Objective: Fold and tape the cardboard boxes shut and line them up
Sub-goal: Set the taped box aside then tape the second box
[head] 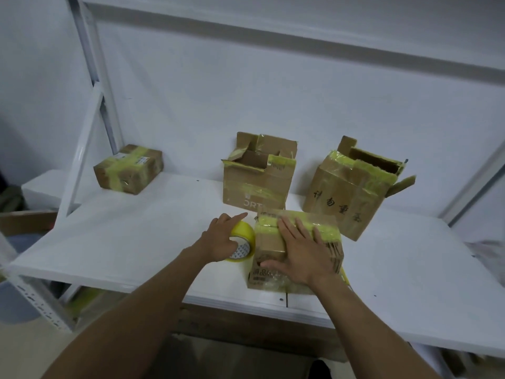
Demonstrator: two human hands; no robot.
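Note:
A small closed cardboard box (pixel 269 242) with yellow tape across its top lies near the front of the white shelf (pixel 136 242). My right hand (pixel 303 250) presses flat on its top, fingers straight. Just left of it stands a roll of yellow tape (pixel 244 233); my left hand (pixel 224 236) grips the roll, index finger pointing out. Behind stand two larger boxes with flaps up: an open middle box (pixel 257 176) and an open right box (pixel 352 187) with black handwriting. A taped-shut box (pixel 128 168) sits at the back left.
A white metal upright (pixel 82 149) of the shelving slants across the left side. The white wall (pixel 273 91) closes off the back. A perforated rack post (pixel 41 302) stands at lower left, and a dark opening lies under the shelf's front edge.

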